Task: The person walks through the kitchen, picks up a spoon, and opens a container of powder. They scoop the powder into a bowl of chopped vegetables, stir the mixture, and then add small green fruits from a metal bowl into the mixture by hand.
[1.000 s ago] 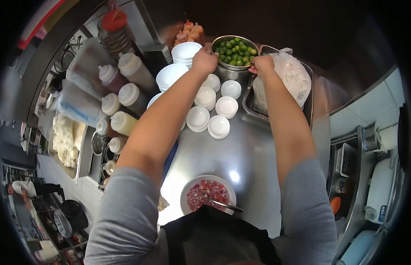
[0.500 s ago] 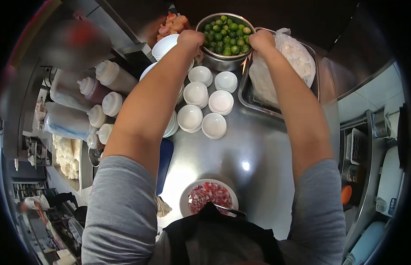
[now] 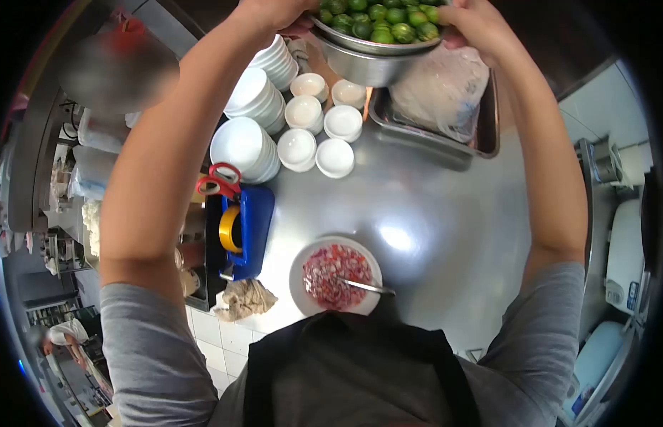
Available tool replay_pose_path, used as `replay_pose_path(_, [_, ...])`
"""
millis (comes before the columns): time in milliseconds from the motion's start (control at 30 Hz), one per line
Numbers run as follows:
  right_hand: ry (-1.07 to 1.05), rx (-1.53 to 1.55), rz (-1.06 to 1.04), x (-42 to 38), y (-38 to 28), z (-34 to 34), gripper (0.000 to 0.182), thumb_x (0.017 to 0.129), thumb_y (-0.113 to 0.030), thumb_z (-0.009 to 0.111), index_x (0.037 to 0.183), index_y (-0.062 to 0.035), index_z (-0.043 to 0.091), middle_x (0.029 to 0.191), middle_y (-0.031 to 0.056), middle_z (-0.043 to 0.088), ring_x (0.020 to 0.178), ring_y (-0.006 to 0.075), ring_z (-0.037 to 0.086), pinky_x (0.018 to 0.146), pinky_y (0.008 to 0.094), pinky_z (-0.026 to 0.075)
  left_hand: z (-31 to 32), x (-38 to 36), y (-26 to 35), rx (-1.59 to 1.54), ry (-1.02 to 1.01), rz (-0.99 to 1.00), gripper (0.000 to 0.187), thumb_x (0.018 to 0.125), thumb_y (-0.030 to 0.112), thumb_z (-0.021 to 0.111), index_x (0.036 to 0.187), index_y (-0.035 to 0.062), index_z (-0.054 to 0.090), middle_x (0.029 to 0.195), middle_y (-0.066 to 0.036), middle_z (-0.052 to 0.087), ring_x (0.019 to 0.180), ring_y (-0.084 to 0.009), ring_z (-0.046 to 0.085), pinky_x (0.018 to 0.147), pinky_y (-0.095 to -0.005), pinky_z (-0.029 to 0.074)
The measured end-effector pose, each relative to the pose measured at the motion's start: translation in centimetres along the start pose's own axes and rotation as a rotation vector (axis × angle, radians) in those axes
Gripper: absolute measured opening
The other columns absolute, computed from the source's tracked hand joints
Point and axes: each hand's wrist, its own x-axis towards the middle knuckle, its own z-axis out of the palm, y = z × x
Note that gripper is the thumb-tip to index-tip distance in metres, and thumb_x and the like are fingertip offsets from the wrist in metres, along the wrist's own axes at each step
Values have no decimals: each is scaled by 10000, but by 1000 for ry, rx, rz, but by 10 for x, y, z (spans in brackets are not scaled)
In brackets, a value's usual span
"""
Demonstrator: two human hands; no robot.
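A metal bowl (image 3: pixel 388 48) of small green limes (image 3: pixel 378 16) is at the top of the view, partly cut off by the frame edge. My left hand (image 3: pixel 278 13) grips its left rim, and my right hand (image 3: pixel 477 27) is closed on the right rim. Directly beneath the bowl shows a deeper metal pot (image 3: pixel 374 69). Stacks of small white dishes (image 3: pixel 303 112) stand just on the near side of the pot. Close to my body sits a white bowl (image 3: pixel 297 290) of chopped red onion mix (image 3: pixel 331 274) with a spoon (image 3: pixel 371 287) in it.
Stacked larger white bowls (image 3: pixel 239 148) stand at left, by red-handled scissors (image 3: pixel 221 179), a blue bin (image 3: pixel 257 235) and yellow tape (image 3: pixel 230 229). A crumpled cloth (image 3: pixel 244 300) lies nearby. At right, a metal tray (image 3: pixel 431 139) holds a plastic bag (image 3: pixel 442 92). Another person (image 3: pixel 68 334) is far left.
Both hands have lifted the bowl of limes, which now looks larger and nearer, higher in the view. The camera view has shifted, revealing the scissors and the tape in the blue bin.
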Motion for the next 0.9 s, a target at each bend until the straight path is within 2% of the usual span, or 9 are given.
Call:
replay_pose_path(133, [-91,54,144,-93,10,-56,185,772,-116,609,905,-35,510,757,16,546,587,90,543,526,225,484,30,-93,45,155,-133,-7,155,705,103,690,654,36,560,633,-85,604,495,-176,586,458,-268,495])
replay_pose_path(167, [-70,45,189,-117,17,-67,162,763,-111,613,867,-47,505,747,20,549,583,103,551,530,226,484,49,-102,39,290,-159,-14,83,741,101,633,676,65,594,685,-75,626,633,-186,616,643,-340,512])
replay_pose_path(233, [95,84,227,-164,37,-79,184,724,-109,647,774,-15,498,647,71,554,500,156,562,486,271,506,82,-122,27,423,-271,176,193,713,148,695,699,-20,600,641,-84,621,597,-153,631,577,-261,537])
replay_pose_path(333, [156,99,328,-220,76,-86,183,700,-57,648,756,-23,477,639,91,547,524,172,572,490,283,499,137,-150,5,412,-248,47,212,663,187,714,686,2,613,660,-92,623,595,-162,598,573,-285,478])
replay_pose_path(533, [180,-390,374,-280,113,-86,286,653,-214,691,788,-10,543,692,95,589,622,214,584,586,362,469,176,-192,-28,378,-258,56,195,655,206,687,649,41,583,633,-66,590,608,-166,550,599,-317,449])
replay_pose_path(633, [172,-355,417,-308,94,-93,279,641,-193,698,796,-18,547,729,99,595,656,198,586,598,367,471,175,-228,-20,319,-231,104,238,657,203,684,601,47,512,577,-43,535,544,-139,491,534,-298,409])
replay_pose_path(733, [343,-63,311,-333,118,-90,197,685,-32,628,813,-65,481,710,21,518,623,118,510,549,267,444,173,-255,-12,285,-143,156,275,671,188,681,572,52,463,540,-18,497,516,-117,444,502,-293,387])
replay_pose_path(833, [298,210,420,-361,89,-95,200,706,-16,608,858,-72,492,787,30,543,654,125,528,606,290,490,167,-271,-11,276,-286,131,309,650,309,685,614,53,514,647,-118,613,631,-271,594,656,-360,488])
replay_pose_path(900, [281,281,438,-390,78,-98,237,725,-20,623,923,-50,497,816,63,572,687,150,570,633,315,522,174,-287,-22,217,-261,181,272,649,228,684,603,45,488,612,-97,570,595,-214,553,600,-338,456])
